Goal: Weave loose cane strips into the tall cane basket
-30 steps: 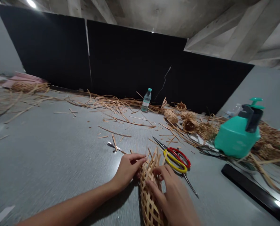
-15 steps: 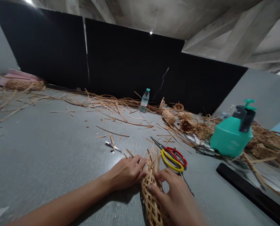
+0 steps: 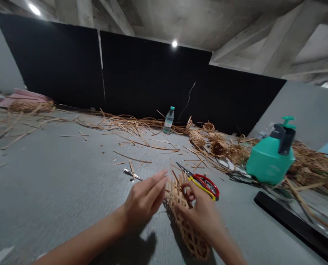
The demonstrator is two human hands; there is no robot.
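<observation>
A narrow woven basket of pale strips (image 3: 184, 224) lies tilted on the grey table, loose strip ends sticking up at its far end. My right hand (image 3: 198, 206) holds its right side near that end, thumb on the weave and fingers curled at the rim. On the left, my left hand (image 3: 147, 195) is raised beside the strip ends with its fingers close together and straight; its fingertips are by an upright strip, and whether they pinch it cannot be told. Scissors with red and yellow handles (image 3: 205, 184) lie just beyond my right hand. Left of them is a small metal tool (image 3: 132, 174).
A black flat object (image 3: 293, 224) and a green spray bottle (image 3: 271, 160) are at the right. Small woven baskets (image 3: 197, 138) and loose strips line the back, with a water bottle (image 3: 168, 120). A pink item (image 3: 26, 96) lies far left.
My left hand has lifted off the basket's left side and its fingers have straightened. The basket's near end has swung right, and my right hand has moved up toward the strip ends.
</observation>
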